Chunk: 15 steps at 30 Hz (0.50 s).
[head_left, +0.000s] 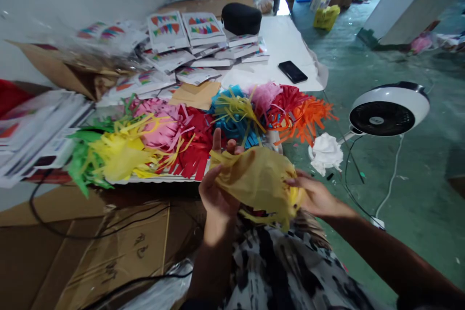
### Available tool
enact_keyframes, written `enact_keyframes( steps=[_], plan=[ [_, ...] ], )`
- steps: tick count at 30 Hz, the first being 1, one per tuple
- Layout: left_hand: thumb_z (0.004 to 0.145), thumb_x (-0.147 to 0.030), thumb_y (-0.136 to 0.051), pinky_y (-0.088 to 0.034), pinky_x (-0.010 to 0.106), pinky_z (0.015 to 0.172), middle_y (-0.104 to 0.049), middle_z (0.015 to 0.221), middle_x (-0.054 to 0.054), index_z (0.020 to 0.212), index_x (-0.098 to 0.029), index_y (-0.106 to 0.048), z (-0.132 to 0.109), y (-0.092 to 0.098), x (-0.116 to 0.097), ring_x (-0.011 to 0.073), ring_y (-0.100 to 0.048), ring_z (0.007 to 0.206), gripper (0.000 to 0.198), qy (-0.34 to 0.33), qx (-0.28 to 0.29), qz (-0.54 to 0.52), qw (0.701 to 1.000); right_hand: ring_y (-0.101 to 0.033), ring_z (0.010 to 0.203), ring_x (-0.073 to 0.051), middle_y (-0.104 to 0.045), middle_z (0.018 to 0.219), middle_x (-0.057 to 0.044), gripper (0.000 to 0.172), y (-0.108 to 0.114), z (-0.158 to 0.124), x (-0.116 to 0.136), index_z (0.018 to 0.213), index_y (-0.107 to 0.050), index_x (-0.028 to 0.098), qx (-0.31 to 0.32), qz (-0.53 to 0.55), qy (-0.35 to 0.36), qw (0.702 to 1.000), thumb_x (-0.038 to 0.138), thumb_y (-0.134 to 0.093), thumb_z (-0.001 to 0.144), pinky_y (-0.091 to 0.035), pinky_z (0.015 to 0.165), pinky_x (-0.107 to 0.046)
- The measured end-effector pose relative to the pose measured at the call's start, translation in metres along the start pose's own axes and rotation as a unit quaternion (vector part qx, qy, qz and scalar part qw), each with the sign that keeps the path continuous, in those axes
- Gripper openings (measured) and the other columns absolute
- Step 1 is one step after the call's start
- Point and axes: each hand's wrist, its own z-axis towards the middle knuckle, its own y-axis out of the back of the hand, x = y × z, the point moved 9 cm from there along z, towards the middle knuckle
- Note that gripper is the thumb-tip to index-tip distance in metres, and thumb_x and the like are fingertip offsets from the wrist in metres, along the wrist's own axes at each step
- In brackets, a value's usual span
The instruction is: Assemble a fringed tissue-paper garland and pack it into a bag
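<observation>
Both of my hands hold a yellow fringed tissue-paper piece (254, 179) over my lap. My left hand (218, 189) cups it from the left with fingers raised behind it. My right hand (314, 196) grips its right edge, fingers curled under the paper. Just beyond lies a row of fringed paper bundles: green and yellow (109, 155), pink (160, 123), red (194, 150), blue (232, 111), and orange (308, 116).
Packaged banner sets (185, 29) are stacked at the back of the white table (286, 43), with a black case (241, 18) and a phone (292, 71). A white fan (388, 114) and crumpled white paper (326, 152) lie on the green floor. Cardboard (90, 247) with black cables sits at left.
</observation>
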Motion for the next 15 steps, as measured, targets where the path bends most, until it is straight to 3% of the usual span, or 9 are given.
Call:
enact_keyframes(
  steps=[2, 5, 10, 13, 15],
  plan=[
    [0.099, -0.043, -0.044, -0.053, 0.052, 0.113, -0.073, 0.126, 0.008, 0.146, -0.029, -0.058, 0.006, 0.007, -0.002, 0.0268, -0.066, 0.129, 0.051, -0.018, 0.001, 0.041, 0.999, -0.065, 0.06, -0.012, -0.072, 0.081, 0.0, 0.029, 0.011, 0.005, 0.017, 0.101, -0.07, 0.023, -0.032, -0.002, -0.012, 0.999, 0.036, -0.082, 0.077, -0.058, 0.057, -0.024],
    [0.099, -0.042, -0.051, -0.056, 0.051, 0.11, -0.069, 0.137, 0.007, 0.149, -0.033, -0.054, 0.015, 0.026, -0.006, 0.0274, -0.067, 0.129, 0.051, -0.034, -0.028, 0.107, 0.993, -0.051, 0.046, -0.006, -0.063, 0.067, 0.006, 0.031, 0.028, 0.016, 0.044, 0.095, -0.066, 0.022, -0.066, -0.116, -0.013, 0.991, 0.034, -0.086, 0.075, -0.044, 0.04, -0.015],
    [0.097, -0.041, -0.056, -0.056, 0.053, 0.11, -0.064, 0.146, 0.012, 0.152, -0.027, -0.051, 0.022, 0.08, -0.005, 0.0327, -0.063, 0.135, 0.056, -0.03, -0.141, 0.177, 0.974, -0.046, 0.041, -0.005, -0.06, 0.062, 0.007, 0.035, 0.052, 0.039, 0.062, 0.092, -0.063, 0.02, -0.094, -0.257, 0.0, 0.962, 0.032, -0.086, 0.07, -0.036, 0.034, -0.016],
    [0.094, -0.036, -0.062, -0.049, 0.053, 0.118, -0.058, 0.152, 0.014, 0.154, -0.024, -0.045, 0.017, 0.129, -0.015, 0.0319, -0.056, 0.143, 0.064, -0.037, -0.25, 0.239, 0.937, -0.046, 0.039, -0.007, -0.058, 0.057, 0.008, 0.034, 0.064, 0.046, 0.061, 0.094, -0.063, 0.02, -0.107, -0.302, -0.002, 0.947, 0.031, -0.083, 0.068, -0.039, 0.034, -0.019],
    [0.092, -0.038, -0.066, -0.04, 0.054, 0.124, -0.048, 0.16, 0.017, 0.16, -0.022, -0.035, 0.013, 0.147, -0.035, 0.0326, -0.047, 0.15, 0.077, -0.066, -0.273, 0.343, 0.896, -0.047, 0.04, -0.008, -0.06, 0.058, 0.008, 0.034, 0.071, 0.048, 0.061, 0.095, -0.063, 0.02, -0.114, -0.324, 0.0, 0.939, 0.029, -0.082, 0.068, -0.042, 0.035, -0.02]
  ],
)
